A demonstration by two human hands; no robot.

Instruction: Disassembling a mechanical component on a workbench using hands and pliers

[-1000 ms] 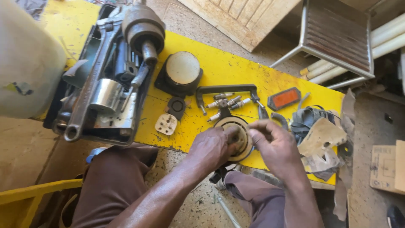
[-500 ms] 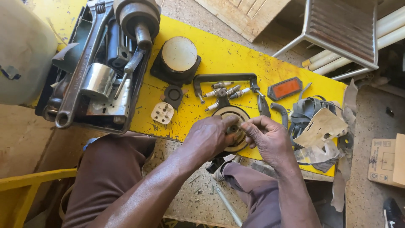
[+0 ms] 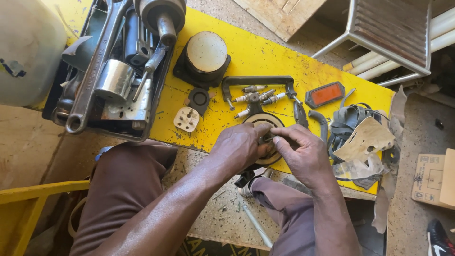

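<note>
A round black and cream disc-shaped part (image 3: 262,120) lies near the front edge of the yellow table (image 3: 265,47). My left hand (image 3: 239,147) covers its near left side and grips it. My right hand (image 3: 303,151) pinches a thin metal tool (image 3: 269,139) whose tip rests on the disc between the two hands. Several spark plugs (image 3: 256,97) lie just behind the disc, inside a black U-shaped bracket (image 3: 256,80). Much of the disc is hidden under my fingers.
A black tray of heavy metal parts and wrenches (image 3: 113,71) fills the table's left. A round capped part (image 3: 204,52), white plug (image 3: 186,118), red reflector (image 3: 324,94), pliers (image 3: 299,111) and torn gaskets (image 3: 365,142) lie around. A metal chair (image 3: 393,33) stands behind.
Both hands have closed in on the disc part and my right hand now holds the thin tool against it. The camera has shifted slightly.
</note>
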